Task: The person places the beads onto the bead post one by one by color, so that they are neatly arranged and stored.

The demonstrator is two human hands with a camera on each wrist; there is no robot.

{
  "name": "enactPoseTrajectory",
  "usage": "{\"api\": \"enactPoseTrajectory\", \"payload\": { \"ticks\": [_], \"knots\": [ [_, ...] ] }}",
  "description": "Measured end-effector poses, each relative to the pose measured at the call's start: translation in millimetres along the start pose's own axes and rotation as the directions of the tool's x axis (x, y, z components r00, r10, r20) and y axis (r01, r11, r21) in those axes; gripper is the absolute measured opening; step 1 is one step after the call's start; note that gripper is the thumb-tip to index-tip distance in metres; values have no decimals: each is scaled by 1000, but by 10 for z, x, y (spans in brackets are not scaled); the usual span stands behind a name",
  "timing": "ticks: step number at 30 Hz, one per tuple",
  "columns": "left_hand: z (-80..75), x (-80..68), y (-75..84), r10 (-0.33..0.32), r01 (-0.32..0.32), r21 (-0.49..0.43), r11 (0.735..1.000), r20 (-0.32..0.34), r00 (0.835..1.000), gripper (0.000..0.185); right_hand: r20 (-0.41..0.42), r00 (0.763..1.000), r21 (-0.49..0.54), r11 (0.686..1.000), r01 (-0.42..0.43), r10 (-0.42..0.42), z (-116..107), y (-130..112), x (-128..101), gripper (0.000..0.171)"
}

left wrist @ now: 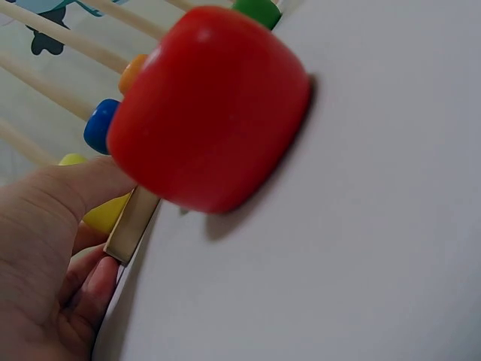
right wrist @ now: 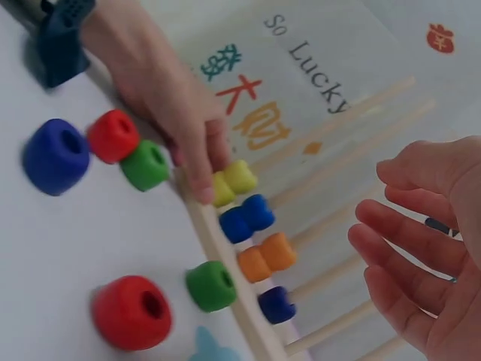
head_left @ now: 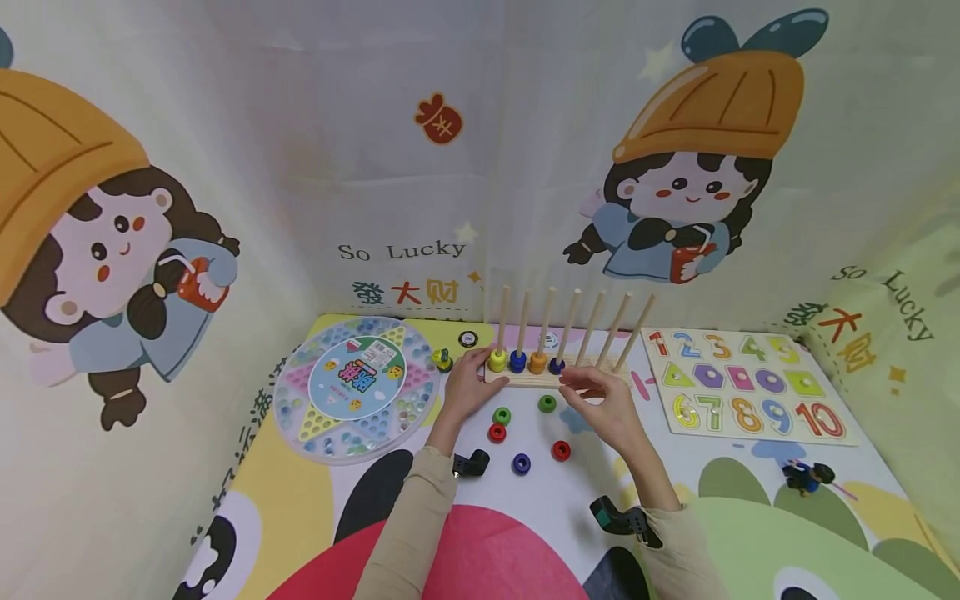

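Observation:
My left hand grips the left end of a wooden peg stand, thumb along the front of its base. From left to right, its first pegs carry two yellow beads, two blue beads and two orange beads. A single dark blue bead sits low on the following peg; the other pegs to the right are bare. Beside that dark blue bead, my right hand holds nothing, its fingers loosely bent and apart from the thumb in the right wrist view.
Before the stand lie loose beads: green, another green, red, another red and blue. A round game board lies left, a number puzzle board right. A small dark figure lies nearer on the right.

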State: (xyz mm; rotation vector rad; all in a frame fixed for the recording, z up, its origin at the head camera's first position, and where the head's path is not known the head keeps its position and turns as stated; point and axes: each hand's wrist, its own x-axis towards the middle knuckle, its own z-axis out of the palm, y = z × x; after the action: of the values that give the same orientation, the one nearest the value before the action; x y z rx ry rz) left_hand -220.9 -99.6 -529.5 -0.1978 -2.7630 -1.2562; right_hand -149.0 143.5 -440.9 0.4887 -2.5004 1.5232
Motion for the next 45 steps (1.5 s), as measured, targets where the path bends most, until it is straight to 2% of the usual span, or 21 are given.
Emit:
{"api": "enactPoseTrajectory", "payload": {
  "ticks": [7,15,18,23,27,37,45],
  "knots": [
    [-14,-8,12,6,-6,1,1000,-3,1000,69,33,999,-27,999,-34,35,94,45,-139,24],
    [-13,-16,17,20,-20,-5,1000,-14,1000,68,92,995,-15,999,-38,39,168,-79,-265,24],
    [-10,-17,17,23,-23,0,1000,-19,1000,68,119,992,-28,999,-40,43,212,15,-298,25],
    [-10,-23,22,24,-23,12,1000,-25,999,68,153,988,-28,1000,13,-9,294,152,-352,30],
    [-11,-19,25,24,-24,14,1000,-26,999,68,211,977,-53,998,39,-27,345,143,-390,33],
    [-14,-19,36,23,-23,14,1000,-22,999,68,365,931,-157,983,91,-28,430,130,-445,35],
    [-6,-20,17,32,-31,8,999,-27,999,68,412,910,-194,972,136,-45,488,128,-474,38]
  ]
}}
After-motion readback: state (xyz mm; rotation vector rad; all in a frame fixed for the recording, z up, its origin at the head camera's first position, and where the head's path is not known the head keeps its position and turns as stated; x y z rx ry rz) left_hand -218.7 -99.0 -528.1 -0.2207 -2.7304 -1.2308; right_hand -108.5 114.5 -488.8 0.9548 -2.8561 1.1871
